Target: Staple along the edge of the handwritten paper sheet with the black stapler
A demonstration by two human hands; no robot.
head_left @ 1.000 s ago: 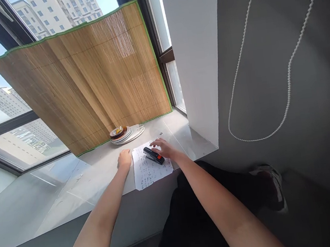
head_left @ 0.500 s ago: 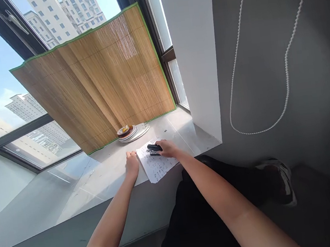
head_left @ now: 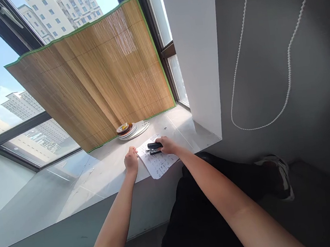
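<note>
A black stapler is gripped in my right hand, its jaws apart over the paper. The handwritten white paper lies on the window sill, and its near corner sticks out past the front edge. At the paper's left edge, my left hand is closed, thumb and fingers pinching the margin. Whether the paper is one sheet or several, I cannot tell. Behind the paper stands a stack of small plates on a white oval plate.
A bamboo mat with green edging leans against the window. The tiled sill has a front edge close to my forearms. A white bead chain hangs on the right by the grey wall. My leg and shoe are below.
My left hand has lifted slightly and turned at the paper's edge. The stapler in my right hand has shifted only a little. The whole view has tilted slightly.
</note>
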